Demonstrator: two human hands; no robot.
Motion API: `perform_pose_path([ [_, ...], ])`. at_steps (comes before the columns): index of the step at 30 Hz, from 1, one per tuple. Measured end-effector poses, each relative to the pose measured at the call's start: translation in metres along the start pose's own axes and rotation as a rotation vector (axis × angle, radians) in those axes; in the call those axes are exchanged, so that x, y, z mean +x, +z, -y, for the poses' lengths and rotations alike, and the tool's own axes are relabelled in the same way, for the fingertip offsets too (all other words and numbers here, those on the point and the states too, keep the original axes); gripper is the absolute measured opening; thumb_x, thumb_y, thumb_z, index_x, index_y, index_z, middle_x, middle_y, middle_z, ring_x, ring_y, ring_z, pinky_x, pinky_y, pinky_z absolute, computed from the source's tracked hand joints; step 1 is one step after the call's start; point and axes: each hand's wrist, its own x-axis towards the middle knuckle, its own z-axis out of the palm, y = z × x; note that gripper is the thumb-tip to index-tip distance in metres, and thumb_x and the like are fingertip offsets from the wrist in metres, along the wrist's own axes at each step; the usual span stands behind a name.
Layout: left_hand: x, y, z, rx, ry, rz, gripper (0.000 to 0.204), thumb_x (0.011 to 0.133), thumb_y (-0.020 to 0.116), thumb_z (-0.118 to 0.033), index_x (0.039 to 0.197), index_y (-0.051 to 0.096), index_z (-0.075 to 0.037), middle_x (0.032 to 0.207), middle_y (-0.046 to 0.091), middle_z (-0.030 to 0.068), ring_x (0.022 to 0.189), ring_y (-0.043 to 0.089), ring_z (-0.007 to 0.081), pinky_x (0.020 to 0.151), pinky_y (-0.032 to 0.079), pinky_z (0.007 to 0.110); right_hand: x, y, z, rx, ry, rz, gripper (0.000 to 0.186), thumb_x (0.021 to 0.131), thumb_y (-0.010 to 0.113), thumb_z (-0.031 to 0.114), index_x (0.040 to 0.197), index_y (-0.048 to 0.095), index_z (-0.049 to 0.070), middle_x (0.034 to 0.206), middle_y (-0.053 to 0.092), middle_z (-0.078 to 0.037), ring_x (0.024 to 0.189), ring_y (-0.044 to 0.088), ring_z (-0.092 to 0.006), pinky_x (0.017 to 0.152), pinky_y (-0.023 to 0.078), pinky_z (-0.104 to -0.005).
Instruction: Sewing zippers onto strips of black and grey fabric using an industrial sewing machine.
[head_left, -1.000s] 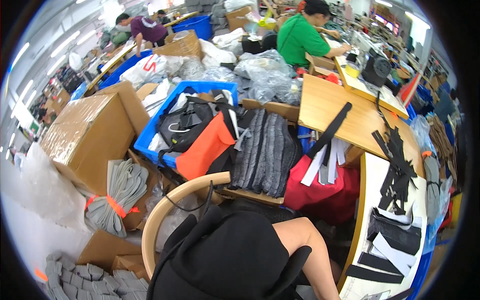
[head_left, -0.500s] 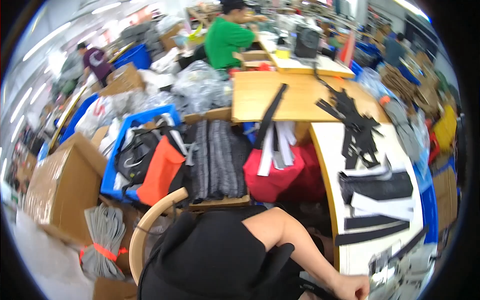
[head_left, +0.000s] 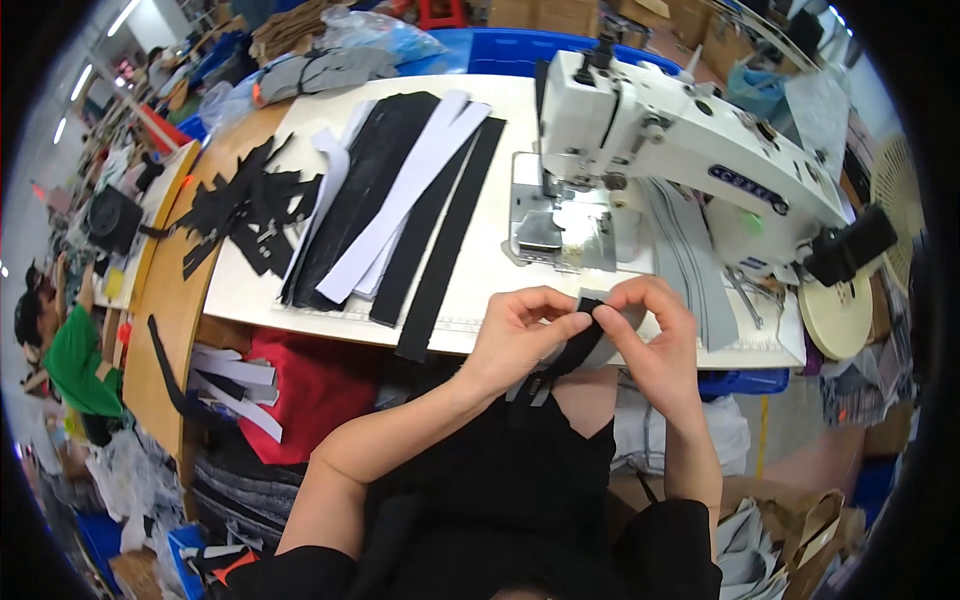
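Note:
Both hands are in front of the sewing machine, close to the table's front edge. My left hand pinches the upper end of a black webbing strip between thumb and fingers. On the other side, my right hand grips the same end, where a grey piece shows behind the black. The strip hangs down toward my lap, and its lower part is partly hidden by my left hand. Just beyond the hands stands a white sewing machine, its metal plate nearest to my fingers.
White strips, black strips and a black sheet stack lie left on the white table. Short black pieces are heaped farther left. Grey strips pass under the machine arm. A red bag hangs below the table.
The view has swung right, bringing the sewing machine to the fore. Earlier one closed hand showed at the lower right; now both hands hold the strip together.

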Motion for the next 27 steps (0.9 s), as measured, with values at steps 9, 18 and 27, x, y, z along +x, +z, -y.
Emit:
perform_pose_path([
  [9,0.000,0.001,0.001,0.099,0.055,-0.069,0.016,0.092,0.078,-0.005,0.106,0.075,0.004,0.092,0.074,0.0034,0.078,0.063,0.0038,0.068,0.050,0.019,0.001,0.004,-0.004,-0.020,0.006,-0.019,0.016,0.086,0.080,0.014,0.085,0.065,0.006,0.083,0.065,-0.005,0.086,0.059,-0.0242,0.087,0.041,-0.0361],
  [18,0.006,0.003,-0.002,0.084,0.130,-0.123,0.014,0.093,0.078,-0.005,0.104,0.076,0.004,0.093,0.074,0.0032,0.080,0.064,0.0039,0.069,0.051,0.019,0.010,0.012,-0.006,-0.068,-0.045,-0.079,0.016,0.087,0.079,0.016,0.087,0.065,0.007,0.084,0.065,-0.004,0.087,0.059,-0.0245,0.091,0.040,-0.0375],
  [27,0.010,0.002,0.002,0.090,0.116,-0.138,0.013,0.094,0.078,-0.005,0.103,0.076,0.004,0.088,0.074,0.0027,0.077,0.063,0.0034,0.068,0.050,0.019,0.031,-0.004,-0.003,0.001,0.074,0.049,0.016,0.087,0.078,0.017,0.088,0.070,0.004,0.083,0.069,-0.007,0.085,0.062,-0.0263,0.089,0.045,-0.0385],
])
